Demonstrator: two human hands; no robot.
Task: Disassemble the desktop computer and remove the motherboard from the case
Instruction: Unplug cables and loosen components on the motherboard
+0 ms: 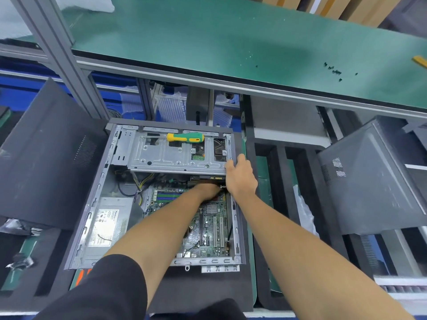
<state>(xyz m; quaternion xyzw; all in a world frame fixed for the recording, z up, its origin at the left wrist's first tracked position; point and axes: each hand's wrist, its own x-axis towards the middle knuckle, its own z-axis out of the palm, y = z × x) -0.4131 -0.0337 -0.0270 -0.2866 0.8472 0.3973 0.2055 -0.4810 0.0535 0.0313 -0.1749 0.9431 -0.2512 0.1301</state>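
Green bench (208,38): small dark screws (333,70) scattered toward right end, yellow object (420,61) at edge beyond screws.

Just one view here, head-worn, wide-angle, looking forward and steeply down from close above. Open case (161,195) dead centre, near at arm's reach; green bench (231,38) sweeping across at twelve o'clock; both forearms entering from six o'clock.

Left hand (209,189): arm extended forward, fingers hidden, state unclear.
Right hand (240,175): arm extended, fingers curled forward, gripping.
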